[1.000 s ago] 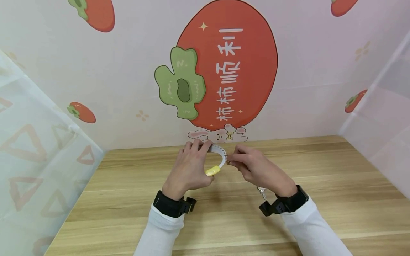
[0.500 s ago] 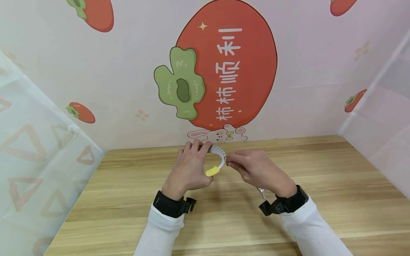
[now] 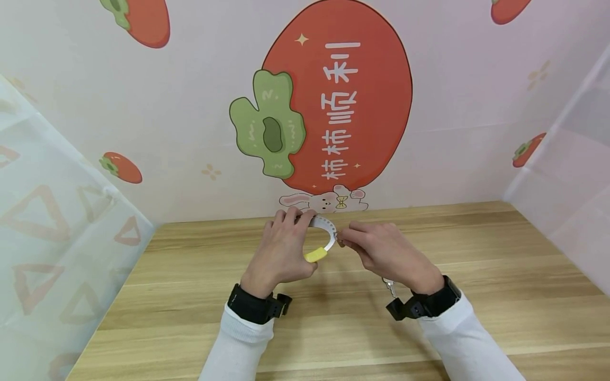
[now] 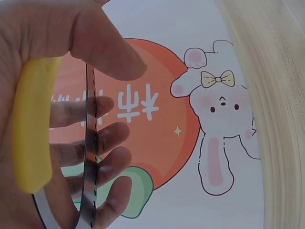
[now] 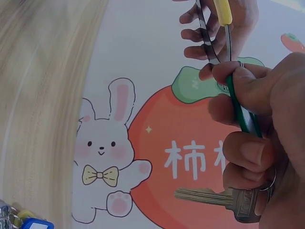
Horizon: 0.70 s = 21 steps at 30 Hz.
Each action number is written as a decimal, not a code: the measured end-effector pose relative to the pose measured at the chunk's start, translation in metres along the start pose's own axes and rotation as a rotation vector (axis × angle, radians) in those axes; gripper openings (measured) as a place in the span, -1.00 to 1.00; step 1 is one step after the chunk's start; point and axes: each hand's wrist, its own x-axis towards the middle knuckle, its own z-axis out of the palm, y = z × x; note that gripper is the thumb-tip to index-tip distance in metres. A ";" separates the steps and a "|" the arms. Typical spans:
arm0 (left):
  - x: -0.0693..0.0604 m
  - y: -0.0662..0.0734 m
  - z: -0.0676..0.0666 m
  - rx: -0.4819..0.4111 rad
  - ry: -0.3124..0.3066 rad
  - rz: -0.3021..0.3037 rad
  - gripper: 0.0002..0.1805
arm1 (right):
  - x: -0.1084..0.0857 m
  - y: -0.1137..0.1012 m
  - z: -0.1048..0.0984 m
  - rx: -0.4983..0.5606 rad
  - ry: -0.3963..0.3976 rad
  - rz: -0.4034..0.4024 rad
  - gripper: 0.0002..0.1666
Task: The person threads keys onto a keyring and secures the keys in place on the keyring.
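My left hand (image 3: 281, 248) holds a metal hoop (image 3: 331, 234) with a yellow grip (image 4: 33, 129) against the palm. Small slots run along the hoop's band (image 4: 89, 143), which passes between the thumb and the curled fingers. To its right, my right hand (image 3: 381, 248) pinches a green-edged key tag (image 5: 248, 121) between thumb and fingers, close to the hoop. From the tag's far end a key (image 5: 214, 198) hangs by a small ring. A small split ring (image 5: 240, 63) shows near my fingertips at the hoop; whether it is threaded on the hoop cannot be told.
More keys (image 5: 7, 217) with a blue tag (image 5: 37, 223) lie on the wooden table (image 3: 181, 317). In the head view, a silver key-like piece (image 3: 389, 284) shows below my right hand. A printed backdrop (image 3: 190, 106) rises behind the table, with sheets at both sides.
My right fingers shift slightly at the hoop's edge and draw closer together than a second ago. My left hand and the hoop stay almost still.
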 end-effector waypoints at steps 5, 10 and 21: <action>0.000 0.000 0.000 0.004 0.011 0.007 -0.08 | 0.000 -0.001 0.000 -0.007 0.022 -0.001 -0.81; 0.001 0.000 0.000 0.007 0.023 0.016 -0.07 | 0.001 -0.003 0.000 -0.002 0.028 0.004 -0.86; 0.001 0.000 0.000 -0.005 0.026 0.028 -0.05 | 0.002 -0.005 0.001 0.016 0.027 0.035 -0.94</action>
